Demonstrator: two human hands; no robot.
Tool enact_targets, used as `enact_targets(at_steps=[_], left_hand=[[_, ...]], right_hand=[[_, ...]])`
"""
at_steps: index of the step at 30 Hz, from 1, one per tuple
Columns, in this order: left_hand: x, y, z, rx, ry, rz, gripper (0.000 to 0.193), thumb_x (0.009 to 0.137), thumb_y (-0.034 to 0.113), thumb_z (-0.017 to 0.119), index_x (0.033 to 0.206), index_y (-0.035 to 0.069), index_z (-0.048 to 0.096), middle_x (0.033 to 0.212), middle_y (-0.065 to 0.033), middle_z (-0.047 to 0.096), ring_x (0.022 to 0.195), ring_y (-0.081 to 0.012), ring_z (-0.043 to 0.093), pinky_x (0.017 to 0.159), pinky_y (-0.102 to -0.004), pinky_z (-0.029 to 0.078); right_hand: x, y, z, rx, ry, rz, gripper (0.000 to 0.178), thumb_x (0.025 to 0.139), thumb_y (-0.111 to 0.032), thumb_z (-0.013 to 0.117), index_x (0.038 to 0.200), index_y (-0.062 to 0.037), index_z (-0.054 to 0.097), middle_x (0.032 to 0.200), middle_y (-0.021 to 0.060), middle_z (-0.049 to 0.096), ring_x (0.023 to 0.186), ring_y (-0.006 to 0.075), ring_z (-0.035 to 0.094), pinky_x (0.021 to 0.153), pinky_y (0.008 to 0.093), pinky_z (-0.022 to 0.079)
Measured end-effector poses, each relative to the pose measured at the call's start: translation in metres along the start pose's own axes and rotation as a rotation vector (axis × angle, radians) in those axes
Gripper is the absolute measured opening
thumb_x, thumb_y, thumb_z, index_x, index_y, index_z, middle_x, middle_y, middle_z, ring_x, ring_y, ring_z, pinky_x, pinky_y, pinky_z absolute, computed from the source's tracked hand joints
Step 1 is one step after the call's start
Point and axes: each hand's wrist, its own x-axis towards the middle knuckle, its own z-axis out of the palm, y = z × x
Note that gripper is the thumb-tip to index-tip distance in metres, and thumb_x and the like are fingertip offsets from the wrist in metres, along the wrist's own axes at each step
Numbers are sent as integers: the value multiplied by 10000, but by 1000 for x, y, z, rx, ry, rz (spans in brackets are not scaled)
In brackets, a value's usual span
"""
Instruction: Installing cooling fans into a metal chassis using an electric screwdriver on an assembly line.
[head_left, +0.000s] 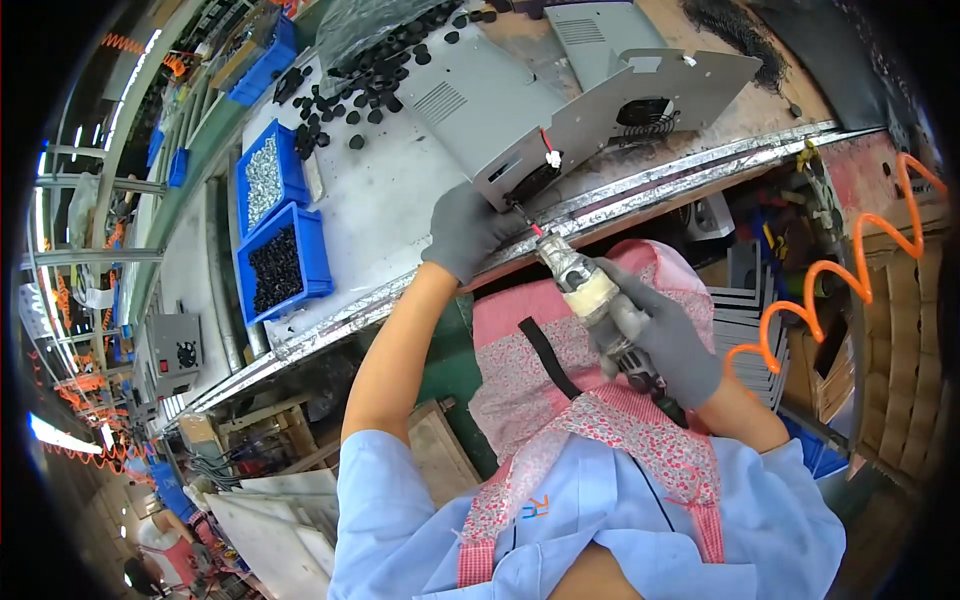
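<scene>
My right hand [665,340], in a grey glove, is wrapped round a power screwdriver [590,290] with tape on its body. The driver points up and left, its bit at the lower front of a grey sheet-metal housing [530,160], beside a black fan [535,183]. My left hand [462,235], also gloved, has its fingers curled at the housing's near left corner, by the bit's tip. Its fingertips are partly hidden there. A red wire with a white connector [553,158] hangs over the panel's top edge.
Left of the housing stand a blue bin of silvery screws [264,183] and a blue bin of black screws [275,272]. Black plastic pieces [375,90] lie scattered behind. A second grey housing [655,100] stands at right. An orange coiled hose [815,275] hangs on the far right.
</scene>
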Motion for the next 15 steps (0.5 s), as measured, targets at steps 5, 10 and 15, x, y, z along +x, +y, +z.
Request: enact_targets(at_steps=[5,10,15], left_hand=[[-3,-6,4,-36,-6,-88,308,637,293,790,839,95,669,811,-119,675,773,-316,650,685,-392,501],[-4,6,-1,-88,-17,-106,377,640,289,791,950,113,668,852,-106,684,807,-308,655,712,-389,503],[-5,18,-8,-12,-77,-234,423,678,289,771,1052,126,658,867,-95,690,807,-279,659,725,-381,504]], right_hand=[[1,-8,3,193,-246,87,759,876,-595,527,1385,-60,353,848,95,598,584,142,635,525,265,549],[2,-6,3,187,-227,76,739,832,-644,556,1306,-90,435,816,106,632,613,174,653,542,312,560],[8,-6,7,181,-206,61,814,830,-627,571,1410,-101,350,833,111,620,586,162,626,536,296,556]])
